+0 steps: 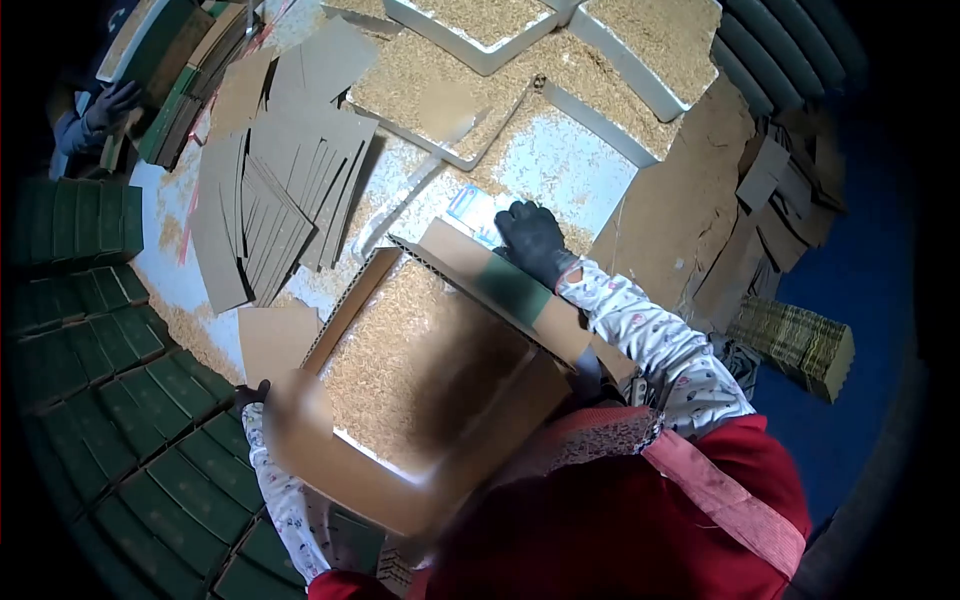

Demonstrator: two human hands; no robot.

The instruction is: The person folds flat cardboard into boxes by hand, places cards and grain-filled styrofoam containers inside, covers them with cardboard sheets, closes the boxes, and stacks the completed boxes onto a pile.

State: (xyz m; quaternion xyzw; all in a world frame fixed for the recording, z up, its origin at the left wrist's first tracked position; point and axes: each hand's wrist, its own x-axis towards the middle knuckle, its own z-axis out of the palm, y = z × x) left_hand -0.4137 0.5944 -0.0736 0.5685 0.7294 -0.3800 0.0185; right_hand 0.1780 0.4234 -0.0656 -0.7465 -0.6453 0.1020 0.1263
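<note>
In front of me is a cardboard box (405, 505) with raised flaps. Loose, pale wood shavings (370, 370) fill it inside a white inner edge, and a dark shadow covers part of them. My left hand (252, 394), in a dark glove, grips the box's left corner; most of its fingers are hidden. Beyond the far flap, which has a green patch (512, 287), my black-gloved right hand (537, 242) has its fingers curled at the edge of a blue-and-white printed packet (476, 212) lying on the table.
Flat grey cardboard pieces (270, 195) lie fanned out on the left. White trays of shavings (650, 50) stand at the back. Green boxes (170, 510) are stacked at left. Another person's gloved hand (112, 105) holds a box, upper left. Cardboard scraps (785, 190) lie at right.
</note>
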